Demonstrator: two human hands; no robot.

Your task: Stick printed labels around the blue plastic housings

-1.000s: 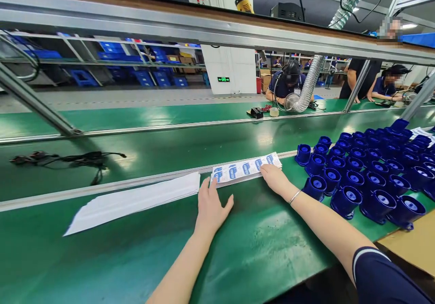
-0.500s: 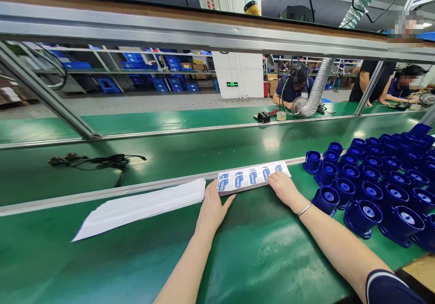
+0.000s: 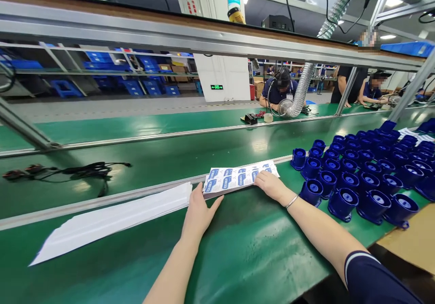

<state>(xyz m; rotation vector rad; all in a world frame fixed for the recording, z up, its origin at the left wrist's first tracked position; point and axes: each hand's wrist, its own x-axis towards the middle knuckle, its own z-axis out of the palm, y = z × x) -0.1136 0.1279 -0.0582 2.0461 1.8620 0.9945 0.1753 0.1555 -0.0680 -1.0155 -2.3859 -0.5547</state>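
A stack of white label sheets (image 3: 234, 178) printed with blue stickers lies along the metal rail on the green bench. My left hand (image 3: 198, 212) grips the stack's left end, fingers at the edge and thumb spread out to the right. My right hand (image 3: 271, 185), a thin bracelet at its wrist, rests curled on the stack's right end and holds it down. The left end of the stack looks slightly raised.
A long fan of blank white strips (image 3: 112, 220) lies to the left of the stack. Several blue plastic cup-shaped parts (image 3: 356, 172) crowd the right side. A black cable (image 3: 78, 172) lies on the conveyor belt. Other people work across the line near a silver hose (image 3: 301, 91).
Both hands stayed on the label stack and drew it slightly toward me and to the left. Its left end now sits a little higher. My view swung left, then right.
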